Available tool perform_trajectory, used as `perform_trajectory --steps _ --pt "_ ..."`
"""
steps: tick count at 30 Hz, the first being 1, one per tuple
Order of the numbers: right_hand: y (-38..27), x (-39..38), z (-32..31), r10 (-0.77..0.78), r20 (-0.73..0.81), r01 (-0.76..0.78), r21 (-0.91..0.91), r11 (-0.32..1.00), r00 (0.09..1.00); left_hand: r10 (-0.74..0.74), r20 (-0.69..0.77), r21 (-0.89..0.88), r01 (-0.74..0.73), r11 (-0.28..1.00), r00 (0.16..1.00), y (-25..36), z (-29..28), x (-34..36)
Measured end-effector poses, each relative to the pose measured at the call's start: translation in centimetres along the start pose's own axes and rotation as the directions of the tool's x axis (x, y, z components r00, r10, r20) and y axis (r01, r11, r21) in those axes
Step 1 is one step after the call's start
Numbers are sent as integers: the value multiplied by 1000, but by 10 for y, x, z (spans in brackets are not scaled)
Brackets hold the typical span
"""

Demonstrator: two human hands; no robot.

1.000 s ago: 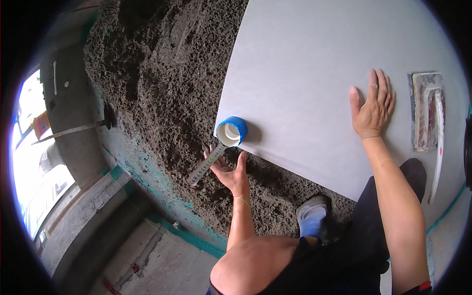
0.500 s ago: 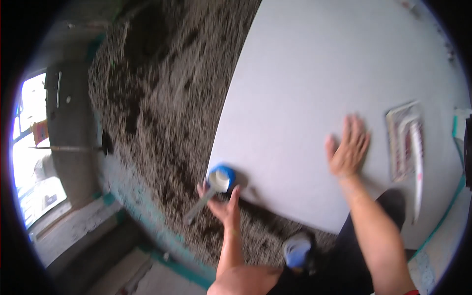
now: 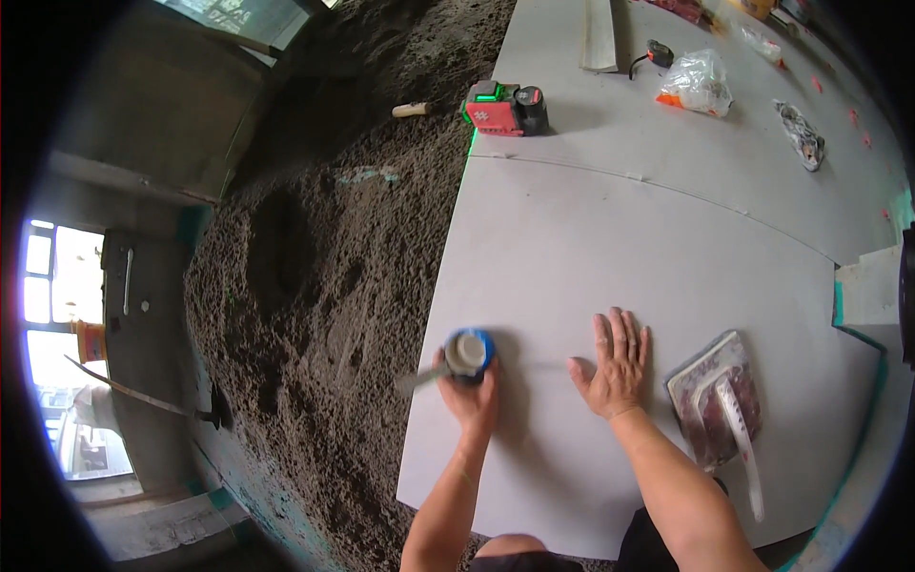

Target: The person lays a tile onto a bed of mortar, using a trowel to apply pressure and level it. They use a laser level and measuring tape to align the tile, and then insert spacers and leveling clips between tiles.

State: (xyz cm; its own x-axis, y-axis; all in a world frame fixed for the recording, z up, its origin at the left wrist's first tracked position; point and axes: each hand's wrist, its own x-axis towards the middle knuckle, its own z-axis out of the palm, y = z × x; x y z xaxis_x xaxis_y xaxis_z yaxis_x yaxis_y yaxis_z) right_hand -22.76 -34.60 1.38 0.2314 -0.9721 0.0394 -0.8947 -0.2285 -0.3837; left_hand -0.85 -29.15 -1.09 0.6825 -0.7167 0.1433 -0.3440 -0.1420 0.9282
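Note:
My left hand (image 3: 469,405) is wrapped around a round, blue-rimmed thing (image 3: 489,343) with a pale grey centre, much like a small cup seen from above. A flat greyish strip (image 3: 419,379) sticks out from it to the left; whether the two are joined I cannot tell. They are over the left part of a large white slab (image 3: 562,257). Flat on the slab, fingers spread, lies my right hand (image 3: 615,377), holding nothing. Just right of it rests a hand float (image 3: 701,396) with a stained plate and a curved white handle.
Rough grey mortar (image 3: 324,315) borders the slab on the left. On another slab beyond stand a red laser level (image 3: 498,116), a tape measure (image 3: 658,53), a plastic bag (image 3: 699,81) and a crumpled wrapper (image 3: 801,135). A wooden handle (image 3: 411,110) lies on the mortar.
The view has swung up, bringing the far slab and laser level into sight. My left hand has moved from the slab's edge to over it, with the round thing. My right hand stays flat.

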Motion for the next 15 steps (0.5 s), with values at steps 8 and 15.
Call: perform_trajectory --steps 8,15 --pt "17 72 6 47 -15 -47 24 999 999 189 12 245 -186 952 982 34 144 150" --pt "26 86 6 30 -28 -28 61 998 999 125 1 263 -121 957 992 41 198 198"
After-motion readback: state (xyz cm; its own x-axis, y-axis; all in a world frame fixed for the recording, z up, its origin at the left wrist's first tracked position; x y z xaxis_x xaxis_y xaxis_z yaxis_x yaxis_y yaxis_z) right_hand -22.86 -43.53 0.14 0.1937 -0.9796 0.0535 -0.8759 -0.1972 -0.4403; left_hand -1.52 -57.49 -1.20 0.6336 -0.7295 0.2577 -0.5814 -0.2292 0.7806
